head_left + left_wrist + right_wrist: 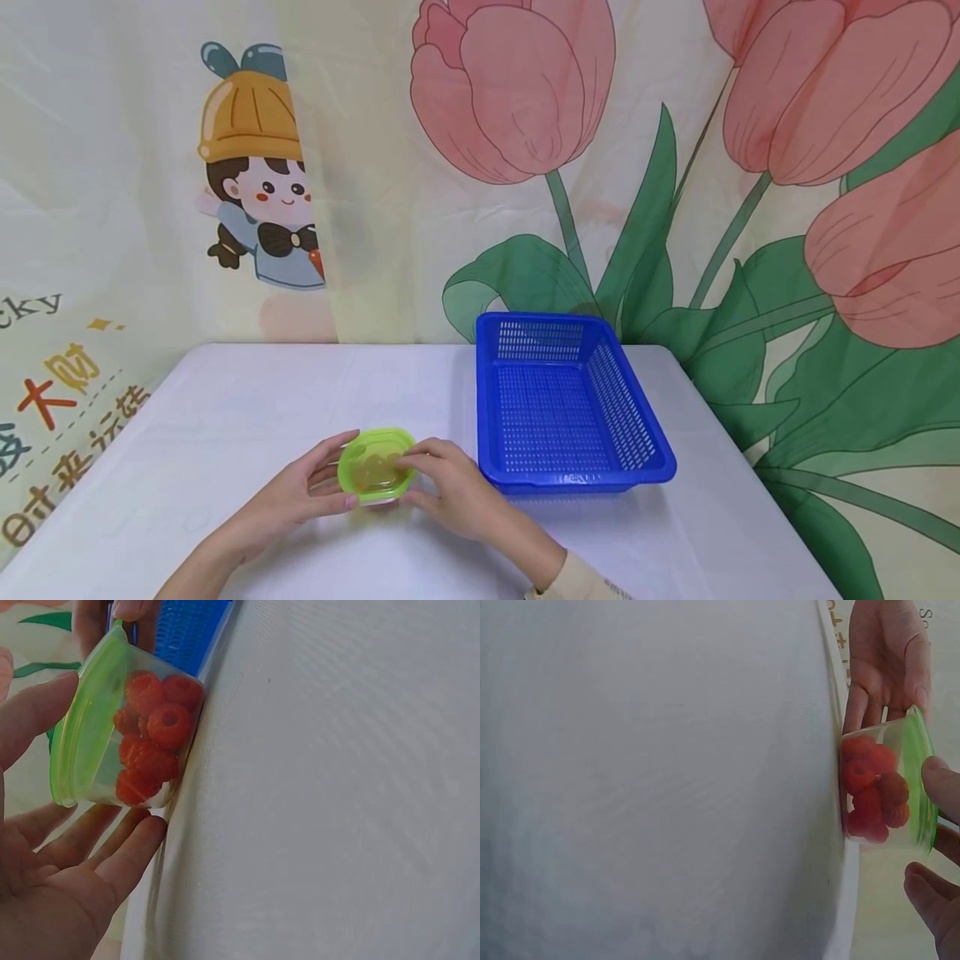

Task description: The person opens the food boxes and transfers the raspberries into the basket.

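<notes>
Beige right sleeve (576,578), dark print (617,588)

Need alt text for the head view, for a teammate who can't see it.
The left hand and right hand flank a small green-lidded container on a white table, the right partly over the lid. A blue basket stands to the right, before a tulip-printed backdrop.

Left hand (311,490), fingers (135,853) spread; right hand (453,493) facing it, thumb (420,500) apart, forearms (206,562) angled inward
</notes>
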The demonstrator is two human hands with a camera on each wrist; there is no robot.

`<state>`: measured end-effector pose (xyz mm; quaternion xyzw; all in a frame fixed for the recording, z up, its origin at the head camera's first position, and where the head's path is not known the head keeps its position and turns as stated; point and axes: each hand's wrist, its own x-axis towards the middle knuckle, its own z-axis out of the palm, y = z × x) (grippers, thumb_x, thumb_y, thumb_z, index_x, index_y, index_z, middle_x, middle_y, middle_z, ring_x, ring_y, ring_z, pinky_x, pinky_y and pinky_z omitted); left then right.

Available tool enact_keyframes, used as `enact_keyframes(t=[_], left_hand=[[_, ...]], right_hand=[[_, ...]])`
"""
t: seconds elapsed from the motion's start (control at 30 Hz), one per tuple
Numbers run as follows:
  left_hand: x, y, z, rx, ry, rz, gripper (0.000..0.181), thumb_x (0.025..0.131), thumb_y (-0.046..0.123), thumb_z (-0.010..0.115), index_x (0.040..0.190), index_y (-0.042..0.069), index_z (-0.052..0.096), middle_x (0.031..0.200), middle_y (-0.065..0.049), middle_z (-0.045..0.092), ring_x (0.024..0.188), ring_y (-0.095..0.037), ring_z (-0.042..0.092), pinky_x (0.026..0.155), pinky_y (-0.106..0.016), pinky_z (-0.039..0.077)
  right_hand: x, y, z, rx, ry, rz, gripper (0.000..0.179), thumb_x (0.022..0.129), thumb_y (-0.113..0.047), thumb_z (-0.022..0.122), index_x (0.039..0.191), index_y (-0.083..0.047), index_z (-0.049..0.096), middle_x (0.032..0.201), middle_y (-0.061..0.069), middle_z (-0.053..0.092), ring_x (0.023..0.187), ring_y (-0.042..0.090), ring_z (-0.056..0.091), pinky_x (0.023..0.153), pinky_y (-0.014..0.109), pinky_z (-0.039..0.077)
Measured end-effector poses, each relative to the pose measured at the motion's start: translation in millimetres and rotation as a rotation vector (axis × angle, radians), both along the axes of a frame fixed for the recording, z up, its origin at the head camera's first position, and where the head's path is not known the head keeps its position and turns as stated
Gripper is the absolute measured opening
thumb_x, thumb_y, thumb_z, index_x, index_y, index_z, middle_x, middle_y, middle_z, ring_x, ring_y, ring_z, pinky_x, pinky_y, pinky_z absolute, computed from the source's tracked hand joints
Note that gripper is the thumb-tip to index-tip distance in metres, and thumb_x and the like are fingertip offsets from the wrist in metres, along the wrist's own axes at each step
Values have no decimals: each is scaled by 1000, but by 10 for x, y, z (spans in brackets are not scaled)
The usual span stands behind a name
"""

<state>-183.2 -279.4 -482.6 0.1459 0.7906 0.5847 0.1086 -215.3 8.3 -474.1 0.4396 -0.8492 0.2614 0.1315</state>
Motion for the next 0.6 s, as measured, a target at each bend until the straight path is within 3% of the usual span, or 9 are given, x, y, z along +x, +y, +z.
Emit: enact_keyframes(t=[0.23,0.33,0.6], left_hand=[[4,-15,-3,1,-5,-7,87,98,16,78,168,15,26,161,-22,43,147,-47,45,103,-17,49],[4,-23,-6,-2,-5,-8,87,98,16,78,168,14,25,162,-21,43,147,-47,45,103,-17,49],[-8,-31,-16,-2,-7,-8,88,98,16,78,168,16,25,162,-20,44,147,-46,45,104,-18,49]], right_hand=[[-25,-2,-36,-36,-6,34,36,93,-25,84,127,-12,76,126,1,70,123,16,62,111,25,47],[-29,-5,-32,-54,-10,59,36,92,-23,85,124,-12,77,126,3,69,131,23,61,117,30,44],[-79,11,-71,-52,96,99,35,88,-24,88,120,-11,79,124,6,71,139,32,57,122,32,40]])
